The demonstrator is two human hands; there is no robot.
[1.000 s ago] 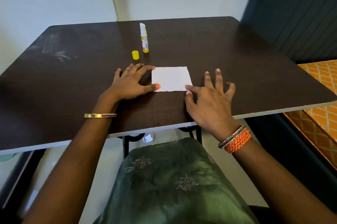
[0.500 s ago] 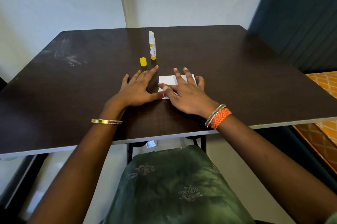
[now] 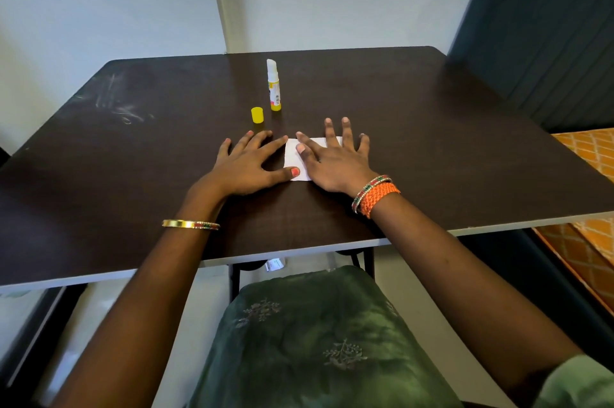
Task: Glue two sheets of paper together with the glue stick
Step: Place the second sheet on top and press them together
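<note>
The step in hand looks like the pressing: the right hand [image 3: 335, 161] lies flat on the paper [image 3: 294, 158], fingers straight and spread, covering most of it. The left hand [image 3: 247, 166] lies flat on the desk [image 3: 432, 148] just beside the sheet, fingers straight, only its thumb tip touching the sheet's near-left corner. Neither hand grips anything. Whether one sheet or two lie under the palm cannot be told.

The glue stick [image 3: 273, 85] stands uncapped beyond the hands, its cap [image 3: 257, 115] just beside it, nearer the left fingertips.

Next move, probably: smooth outward to the edges while the thumb pins the corner, then recap the stick.
</note>
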